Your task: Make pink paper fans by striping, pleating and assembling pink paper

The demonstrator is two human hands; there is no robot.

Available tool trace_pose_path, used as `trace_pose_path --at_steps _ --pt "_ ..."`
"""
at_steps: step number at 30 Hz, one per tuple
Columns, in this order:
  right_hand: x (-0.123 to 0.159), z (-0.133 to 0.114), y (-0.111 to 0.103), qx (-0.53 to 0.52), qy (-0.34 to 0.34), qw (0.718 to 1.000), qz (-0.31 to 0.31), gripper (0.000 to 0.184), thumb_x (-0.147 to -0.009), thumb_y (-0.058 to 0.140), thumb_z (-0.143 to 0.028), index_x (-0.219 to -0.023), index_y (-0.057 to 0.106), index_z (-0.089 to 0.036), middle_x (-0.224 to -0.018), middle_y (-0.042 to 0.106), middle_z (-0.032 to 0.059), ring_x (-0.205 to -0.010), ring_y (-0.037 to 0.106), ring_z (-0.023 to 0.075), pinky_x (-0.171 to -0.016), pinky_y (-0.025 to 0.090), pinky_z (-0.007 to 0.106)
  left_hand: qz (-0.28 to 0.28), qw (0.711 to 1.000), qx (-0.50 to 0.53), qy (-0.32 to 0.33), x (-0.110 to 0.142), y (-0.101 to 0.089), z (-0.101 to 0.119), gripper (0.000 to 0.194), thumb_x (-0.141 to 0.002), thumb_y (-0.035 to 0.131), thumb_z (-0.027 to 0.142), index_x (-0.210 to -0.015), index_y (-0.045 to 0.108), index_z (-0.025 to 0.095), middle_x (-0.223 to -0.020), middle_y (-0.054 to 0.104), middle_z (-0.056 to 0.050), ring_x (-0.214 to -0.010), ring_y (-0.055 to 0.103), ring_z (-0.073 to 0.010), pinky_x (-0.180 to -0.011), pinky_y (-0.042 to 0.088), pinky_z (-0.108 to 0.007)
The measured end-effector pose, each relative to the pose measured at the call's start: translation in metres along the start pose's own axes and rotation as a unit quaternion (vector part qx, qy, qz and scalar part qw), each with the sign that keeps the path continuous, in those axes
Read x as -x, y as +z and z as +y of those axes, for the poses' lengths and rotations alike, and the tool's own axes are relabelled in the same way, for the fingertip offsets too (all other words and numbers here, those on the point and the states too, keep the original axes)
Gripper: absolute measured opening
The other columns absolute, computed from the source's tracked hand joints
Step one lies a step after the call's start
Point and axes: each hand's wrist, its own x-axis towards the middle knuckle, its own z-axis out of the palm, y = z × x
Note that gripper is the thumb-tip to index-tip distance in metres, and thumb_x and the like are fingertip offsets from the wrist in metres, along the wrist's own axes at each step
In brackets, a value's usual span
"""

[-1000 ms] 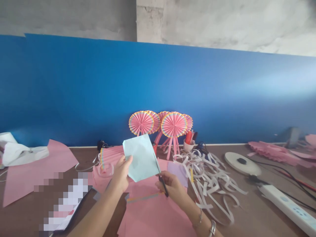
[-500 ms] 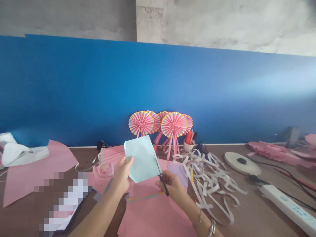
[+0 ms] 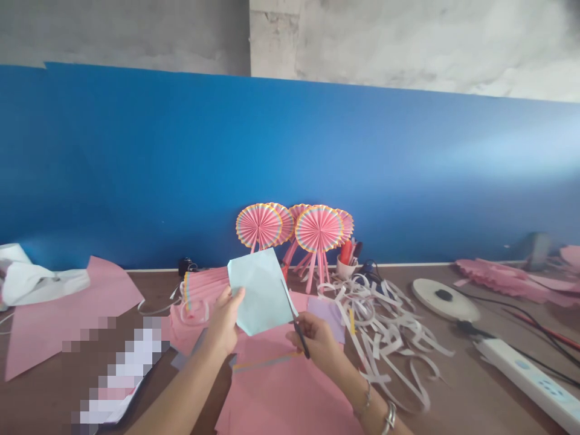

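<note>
My left hand (image 3: 229, 317) pinches the left edge of a light blue sheet of paper (image 3: 260, 293), thumb on top, and keeps it raised and tilted above the table. In my right hand (image 3: 315, 338) is a pair of scissors (image 3: 299, 335) with dark handles. Their blades lie along the right edge of the blue sheet, pointing up and away. Beneath both hands spreads a stack of pink paper (image 3: 290, 396), crossed by a thin striped strip (image 3: 267, 361). A lilac sheet (image 3: 327, 317) lies just beyond my right hand.
Pink pleated paper fans (image 3: 319, 228) stand at the back before a blue partition (image 3: 181, 163). Curled white paper strips (image 3: 385, 338) heap up on the right, near a power strip (image 3: 528, 377) and a round white disc (image 3: 444, 300). A cup (image 3: 347, 266) holds tools.
The scissors' blades have shifted very slightly along the right edge of the blue sheet. Both hands stay almost where they were.
</note>
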Motion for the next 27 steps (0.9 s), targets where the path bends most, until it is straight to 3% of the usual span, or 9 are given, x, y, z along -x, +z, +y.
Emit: trace_pose_path --at_steps 6,16,19,24,27 --pt "0.001 -0.001 0.001 -0.038 0.019 0.999 -0.018 0.035 -0.062 0.075 -0.034 -0.088 0.058 -0.017 -0.052 0.05 -0.0071 -0.047 0.048 0.0092 -0.045 0.039 0.022 -0.003 0.999 0.032 -0.023 0.006 0.008 0.004 0.042 -0.065 0.073 0.04 -0.098 0.061 0.018 -0.089 0.071 -0.006 -0.076 0.068 -0.0236 -0.065 0.05 -0.032" --pt "0.002 -0.009 -0.001 -0.082 0.031 0.996 -0.024 0.061 -0.06 0.074 -0.025 -0.115 0.047 -0.02 -0.053 0.049 -0.0107 -0.047 0.052 0.011 -0.043 0.038 0.021 -0.021 1.0 -0.008 0.006 0.009 0.008 -0.007 0.045 -0.066 0.073 0.044 -0.1 0.062 0.017 -0.088 0.071 -0.008 -0.075 0.068 -0.0241 -0.064 0.05 -0.031" --pt "0.002 -0.009 -0.001 -0.088 0.043 0.994 -0.039 0.062 -0.058 0.072 -0.021 -0.115 0.046 -0.021 -0.054 0.049 -0.0115 -0.045 0.05 0.0105 -0.044 0.04 0.022 -0.026 0.999 0.024 -0.014 0.011 0.012 -0.003 0.046 -0.067 0.072 0.039 -0.106 0.06 0.018 -0.092 0.071 -0.009 -0.077 0.068 -0.0246 -0.063 0.051 -0.032" --pt "0.003 -0.014 0.0 -0.072 0.054 0.996 -0.007 0.057 -0.054 0.065 -0.019 -0.109 0.048 -0.02 -0.05 0.046 -0.0116 -0.045 0.049 0.0125 -0.042 0.038 0.022 0.006 0.999 0.021 -0.037 0.018 0.018 0.002 0.039 -0.065 0.071 0.034 -0.1 0.061 0.021 -0.092 0.072 -0.005 -0.075 0.069 -0.023 -0.063 0.051 -0.031" --pt "0.003 -0.019 0.0 -0.084 0.058 0.995 0.004 0.065 -0.05 0.06 -0.016 -0.113 0.046 -0.022 -0.05 0.046 -0.0117 -0.044 0.047 0.0124 -0.041 0.037 0.022 -0.009 0.999 0.004 -0.033 0.021 0.02 0.004 0.037 -0.066 0.07 0.033 -0.1 0.061 0.021 -0.095 0.071 -0.005 -0.08 0.068 -0.0237 -0.064 0.051 -0.03"
